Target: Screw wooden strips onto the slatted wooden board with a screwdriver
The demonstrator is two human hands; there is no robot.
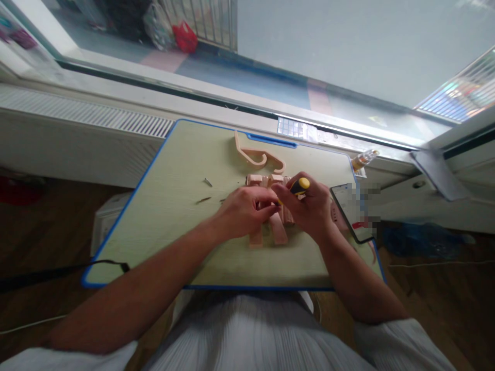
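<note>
Both my hands meet over a pale wooden assembly (270, 226) of slats lying on the green lap desk (174, 206). My right hand (309, 206) is closed round a screwdriver with a yellow and black handle (299, 185), its tip pointing down toward the wood. My left hand (245, 211) has its fingers curled, pinching something small at the screwdriver's tip that I cannot make out, while resting on the wooden parts.
A curved wooden hook piece (257, 154) lies farther back on the desk. Loose screws (208, 181) sit left of my hands. A phone (353, 211) lies at the desk's right edge, a small bottle (363, 159) behind it. A black cable (77, 268) crosses the left corner.
</note>
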